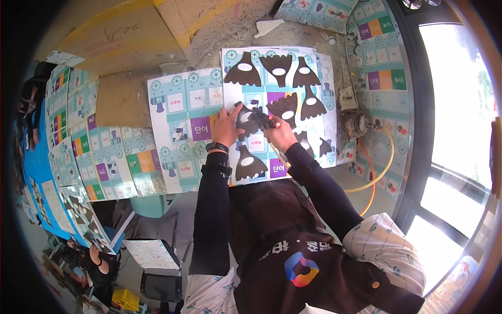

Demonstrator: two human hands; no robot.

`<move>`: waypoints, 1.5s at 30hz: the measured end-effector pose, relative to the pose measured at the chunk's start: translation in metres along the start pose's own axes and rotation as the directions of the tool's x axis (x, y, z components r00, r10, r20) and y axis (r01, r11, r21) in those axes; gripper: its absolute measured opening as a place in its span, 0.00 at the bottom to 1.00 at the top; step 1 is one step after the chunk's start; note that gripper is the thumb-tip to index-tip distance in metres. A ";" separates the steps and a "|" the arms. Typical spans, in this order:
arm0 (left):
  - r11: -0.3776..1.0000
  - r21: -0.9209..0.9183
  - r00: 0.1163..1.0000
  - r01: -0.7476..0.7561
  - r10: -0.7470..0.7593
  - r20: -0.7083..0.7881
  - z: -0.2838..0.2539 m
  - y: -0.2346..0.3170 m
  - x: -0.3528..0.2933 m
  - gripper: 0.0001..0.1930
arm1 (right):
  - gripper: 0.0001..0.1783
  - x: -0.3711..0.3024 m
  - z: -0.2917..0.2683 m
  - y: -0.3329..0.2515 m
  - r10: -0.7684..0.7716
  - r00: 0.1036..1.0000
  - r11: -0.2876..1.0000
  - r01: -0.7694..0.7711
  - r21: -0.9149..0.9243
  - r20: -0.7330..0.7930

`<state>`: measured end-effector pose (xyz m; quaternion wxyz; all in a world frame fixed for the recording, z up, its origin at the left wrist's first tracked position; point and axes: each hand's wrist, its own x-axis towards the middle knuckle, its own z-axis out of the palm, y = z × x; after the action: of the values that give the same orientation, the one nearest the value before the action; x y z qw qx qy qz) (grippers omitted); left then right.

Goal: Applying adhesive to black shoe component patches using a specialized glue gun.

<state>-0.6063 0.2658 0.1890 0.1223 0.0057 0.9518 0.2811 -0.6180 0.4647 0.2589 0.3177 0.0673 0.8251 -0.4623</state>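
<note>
Several dark brown, fan-shaped flat pieces (244, 73) with scalloped edges lie on a white-edged printed sheet (308, 138); most show a white oval. My left hand (226, 127) rests at the left edge of one such piece (243, 116), thumb and index finger spread, the others partly hidden. Over the same piece, my right hand (281, 136) grips a small black tool with red parts (263, 119), which looks like a spray gun. A thin yellowish hose (279, 156) shows below that hand. Another dark piece (250, 164) lies below my left hand.
More printed sheets (178, 94) overlap to the left. Cardboard boxes (120, 42) stand behind. At right are a dirty round metal part (355, 124), a yellow hose (388, 157), an orange hose (373, 180) and a glass door (452, 94). Another person's hand (94, 254) shows at lower left.
</note>
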 end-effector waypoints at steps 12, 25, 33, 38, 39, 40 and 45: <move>0.999 0.036 0.997 0.032 -0.030 -0.078 0.012 0.020 0.004 0.44 | 0.23 -0.008 -0.011 0.008 0.123 0.992 0.991 -0.124 0.041 0.038; 0.752 -0.187 0.703 0.632 -0.658 -0.269 0.109 0.082 0.004 0.07 | 0.18 -0.015 -0.057 0.086 0.121 0.992 0.937 -0.100 0.335 -0.041; 0.664 -0.578 0.587 0.475 -0.728 -0.353 0.096 0.035 0.012 0.08 | 0.18 -0.034 -0.076 0.038 0.108 0.994 0.974 -0.113 0.198 0.034; 0.803 -0.348 0.661 0.484 -0.596 -0.457 0.029 -0.001 -0.032 0.11 | 0.16 -0.049 -0.074 0.019 0.053 0.999 0.970 -0.054 0.236 0.008; 0.832 -0.350 0.650 0.431 -0.555 -0.518 0.020 -0.012 -0.049 0.11 | 0.16 -0.048 -0.073 0.019 0.042 0.999 0.973 -0.041 0.226 -0.002; 0.832 -0.336 0.687 0.441 -0.554 -0.470 0.006 -0.015 -0.062 0.13 | 0.16 -0.048 -0.080 0.025 0.030 0.999 0.972 -0.025 0.233 -0.015; 0.725 -0.388 0.493 0.569 -0.678 -0.545 0.021 -0.066 -0.168 0.16 | 0.13 -0.075 -0.075 -0.003 -0.104 0.983 0.980 0.076 0.182 0.154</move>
<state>-0.4350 0.2081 0.1755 -0.1250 -0.4478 0.8418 0.2741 -0.5946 0.5369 0.3327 0.3557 0.0193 0.7548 -0.5509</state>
